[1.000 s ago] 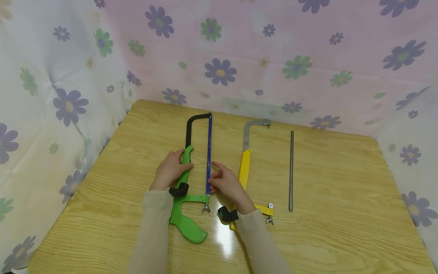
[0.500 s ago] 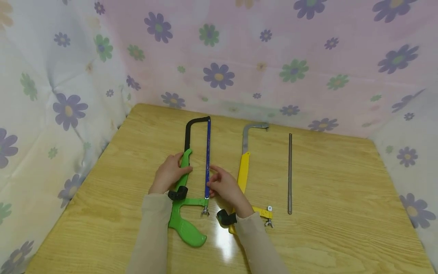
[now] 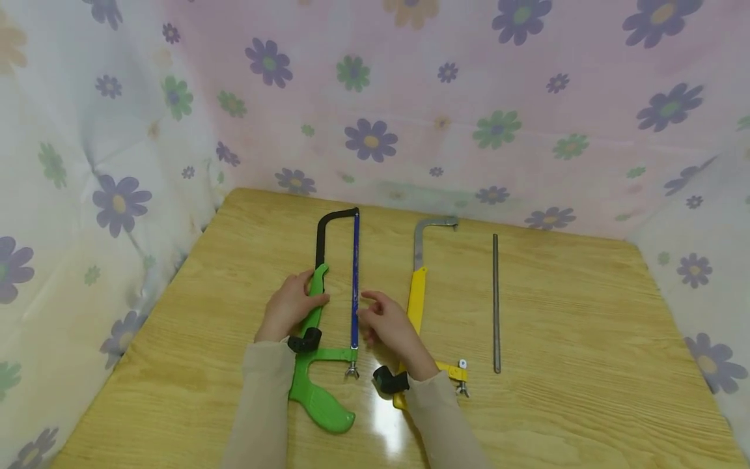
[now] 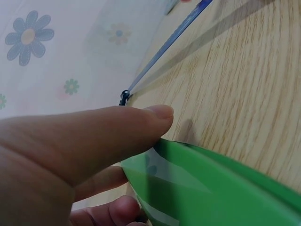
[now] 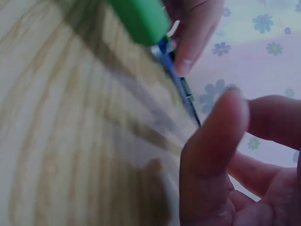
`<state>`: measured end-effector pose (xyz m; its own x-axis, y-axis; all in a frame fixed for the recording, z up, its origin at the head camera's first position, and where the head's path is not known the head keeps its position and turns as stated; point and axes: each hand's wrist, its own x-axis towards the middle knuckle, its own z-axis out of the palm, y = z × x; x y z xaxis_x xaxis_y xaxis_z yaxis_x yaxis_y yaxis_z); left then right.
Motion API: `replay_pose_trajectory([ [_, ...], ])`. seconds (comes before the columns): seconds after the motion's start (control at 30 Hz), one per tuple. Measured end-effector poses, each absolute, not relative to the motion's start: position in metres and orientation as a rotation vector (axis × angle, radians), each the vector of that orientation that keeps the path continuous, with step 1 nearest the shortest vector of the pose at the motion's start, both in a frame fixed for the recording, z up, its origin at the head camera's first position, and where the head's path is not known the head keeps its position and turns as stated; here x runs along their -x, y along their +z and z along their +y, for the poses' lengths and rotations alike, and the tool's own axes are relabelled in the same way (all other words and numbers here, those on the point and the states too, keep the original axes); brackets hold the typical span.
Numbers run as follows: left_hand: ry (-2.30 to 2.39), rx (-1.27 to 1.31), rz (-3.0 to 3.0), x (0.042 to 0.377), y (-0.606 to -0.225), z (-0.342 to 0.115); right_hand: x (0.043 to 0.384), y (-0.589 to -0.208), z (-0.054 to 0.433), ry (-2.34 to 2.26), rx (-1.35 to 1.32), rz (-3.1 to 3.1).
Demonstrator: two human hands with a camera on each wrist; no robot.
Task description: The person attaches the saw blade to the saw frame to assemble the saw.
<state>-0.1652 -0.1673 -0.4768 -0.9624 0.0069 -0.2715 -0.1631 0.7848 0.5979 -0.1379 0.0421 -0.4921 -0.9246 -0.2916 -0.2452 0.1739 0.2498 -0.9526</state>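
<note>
A hacksaw with a green handle (image 3: 322,400), black front bow (image 3: 321,238) and blue blade (image 3: 355,280) lies in the left half of the table. My left hand (image 3: 287,303) grips its green frame from the left; the left wrist view shows the thumb on one side of the green part (image 4: 202,188) and fingers on the other. My right hand (image 3: 389,326) is just right of the blade, its fingertips close beside the blade's lower half. Thumb and fingers stand apart with nothing between them in the right wrist view, where the blade (image 5: 178,82) runs behind the thumb.
A second hacksaw frame, yellow (image 3: 416,299) with a silver bow (image 3: 418,244), lies partly under my right forearm and carries no blade. Further right is a thin grey blade (image 3: 496,303). Flowered cloth (image 3: 433,130) walls in the wooden table (image 3: 586,339) at the back and sides.
My right fingertips, which overlapped the blue blade before, have drawn slightly right, off it. The left hand keeps its grip. The whole scene sits lower in the head view.
</note>
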Motion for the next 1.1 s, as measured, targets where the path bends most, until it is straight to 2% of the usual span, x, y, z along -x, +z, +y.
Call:
replay_pose_trajectory([
  [0.23, 0.998, 0.146, 2.695, 0.163, -0.482, -0.166, 0.135, -0.485, 0.048, -1.738, 0.114, 2.090],
  [0.8, 1.003, 0.149, 2.703, 0.161, -0.482, -0.166, 0.116, -0.456, 0.055, -1.649, 0.344, 2.074],
  [1.1, 0.992, 0.139, 2.718, 0.161, -0.482, -0.167, 0.095, -0.465, 0.054, -1.512, 0.453, 2.099],
])
